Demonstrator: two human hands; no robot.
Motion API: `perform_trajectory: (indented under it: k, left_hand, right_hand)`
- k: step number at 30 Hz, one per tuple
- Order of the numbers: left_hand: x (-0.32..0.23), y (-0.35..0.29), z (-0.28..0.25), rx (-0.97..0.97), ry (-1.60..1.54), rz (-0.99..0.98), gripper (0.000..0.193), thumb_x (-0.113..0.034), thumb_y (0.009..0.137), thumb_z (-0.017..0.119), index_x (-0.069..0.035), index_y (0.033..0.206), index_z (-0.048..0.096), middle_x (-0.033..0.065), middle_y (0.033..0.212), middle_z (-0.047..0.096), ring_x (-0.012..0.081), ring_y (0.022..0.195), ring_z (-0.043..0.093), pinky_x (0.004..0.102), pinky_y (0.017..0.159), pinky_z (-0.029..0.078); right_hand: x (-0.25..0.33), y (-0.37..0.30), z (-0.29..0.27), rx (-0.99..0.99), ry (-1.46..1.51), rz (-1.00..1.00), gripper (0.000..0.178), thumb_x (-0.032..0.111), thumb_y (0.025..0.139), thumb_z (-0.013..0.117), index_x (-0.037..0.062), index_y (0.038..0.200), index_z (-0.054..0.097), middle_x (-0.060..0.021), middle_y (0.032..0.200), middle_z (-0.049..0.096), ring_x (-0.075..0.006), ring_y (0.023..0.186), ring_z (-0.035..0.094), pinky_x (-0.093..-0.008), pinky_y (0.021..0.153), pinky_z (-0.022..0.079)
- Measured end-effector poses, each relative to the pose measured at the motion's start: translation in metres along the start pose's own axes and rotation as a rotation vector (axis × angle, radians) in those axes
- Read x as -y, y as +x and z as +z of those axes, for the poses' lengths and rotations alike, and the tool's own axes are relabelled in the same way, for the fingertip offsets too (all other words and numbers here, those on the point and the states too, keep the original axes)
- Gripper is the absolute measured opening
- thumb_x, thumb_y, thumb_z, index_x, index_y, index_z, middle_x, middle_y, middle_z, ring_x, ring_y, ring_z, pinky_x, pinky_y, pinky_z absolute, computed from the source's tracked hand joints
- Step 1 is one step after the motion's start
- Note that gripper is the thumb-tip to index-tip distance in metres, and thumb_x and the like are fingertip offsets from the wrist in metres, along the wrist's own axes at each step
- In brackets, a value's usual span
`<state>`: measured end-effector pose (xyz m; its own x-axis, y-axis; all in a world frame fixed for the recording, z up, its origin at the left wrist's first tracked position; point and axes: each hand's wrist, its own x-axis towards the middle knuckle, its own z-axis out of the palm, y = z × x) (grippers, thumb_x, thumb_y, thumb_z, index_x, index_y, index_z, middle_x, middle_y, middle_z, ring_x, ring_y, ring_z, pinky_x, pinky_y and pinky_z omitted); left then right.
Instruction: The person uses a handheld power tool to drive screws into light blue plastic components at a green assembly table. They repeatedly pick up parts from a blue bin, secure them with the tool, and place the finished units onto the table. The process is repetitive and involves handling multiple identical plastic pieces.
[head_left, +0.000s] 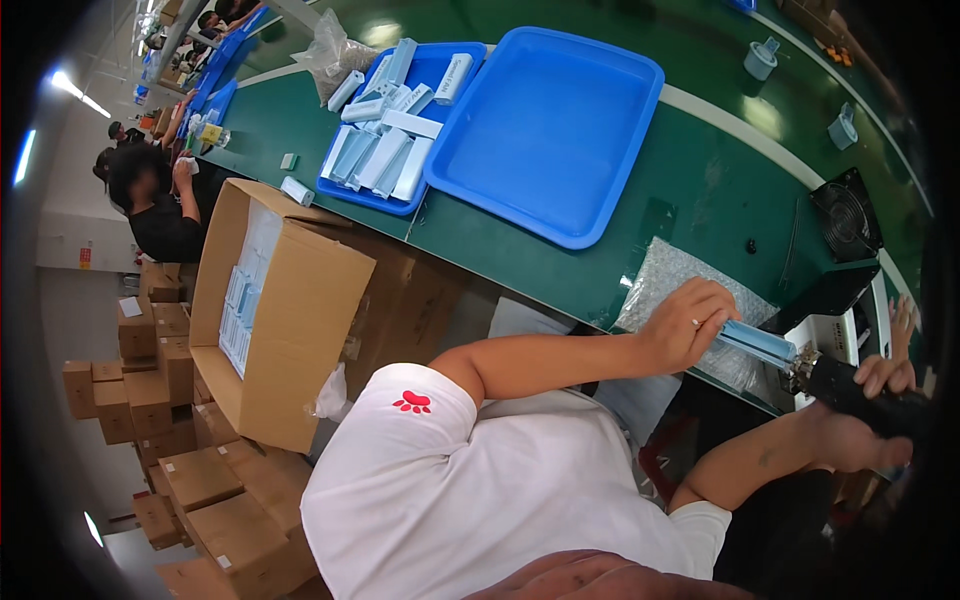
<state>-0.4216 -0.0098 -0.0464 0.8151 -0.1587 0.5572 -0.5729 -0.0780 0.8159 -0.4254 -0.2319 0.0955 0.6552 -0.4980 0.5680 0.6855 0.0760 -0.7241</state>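
My left hand (688, 326) is closed around one end of a long light-blue plastic piece (757, 343), held above the table's near edge. At its other end, the piece meets the metal tip of a thick black tool (850, 392). My right hand (862, 430) wraps around that tool near the right rim of the picture, where it is dark and partly blurred. I cannot make out the tool's exact kind. A sheet of bubble wrap (690, 275) lies on the table under and beyond my left hand.
An empty-looking blue tray (600, 236) overlaps a blue tray (412, 208) of light-blue and white pieces. A cardboard box (310, 330) of similar pieces stands left. A black fan (846, 215) is far right. Another person's hand (903, 318) shows at the right. Cartons (235, 520) are stacked lower left.
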Motion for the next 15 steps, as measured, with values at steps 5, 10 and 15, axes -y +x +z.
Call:
perform_trajectory:
  k: [5,10,15]
  left_hand:
    - [0.002,0.002,0.001,0.000,0.015,-0.055,0.022,-0.006,0.100,0.045,0.002,0.102,0.065,0.0182,0.104,0.063,0.0366,0.097,0.058,0.0442,0.090,0.047]
    - [0.013,-0.003,0.008,0.046,-0.016,-0.127,0.028,-0.013,0.104,0.039,0.002,0.109,0.062,0.0198,0.109,0.061,0.0341,0.100,0.059,0.0424,0.096,0.045]
    - [0.005,0.007,0.011,0.063,-0.001,-0.162,0.038,-0.016,0.108,0.032,0.005,0.106,0.063,0.0181,0.110,0.063,0.0272,0.104,0.060,0.0361,0.097,0.044]
  right_hand:
    - [0.021,0.017,0.018,0.059,0.090,-0.215,0.065,0.048,0.086,0.061,-0.0089,0.115,0.047,-0.0137,0.098,0.050,-0.0194,0.072,0.053,-0.0296,0.074,0.047]
    - [0.035,0.050,-0.036,0.472,0.632,0.425,0.037,0.025,0.095,0.057,-0.0066,0.113,0.050,-0.0170,0.096,0.057,-0.0212,0.070,0.057,-0.0345,0.064,0.048]
    - [0.047,0.047,0.010,0.013,-0.362,-0.313,0.042,0.032,0.101,0.055,-0.0088,0.107,0.052,-0.0191,0.093,0.061,-0.0265,0.065,0.056,-0.0389,0.056,0.046]
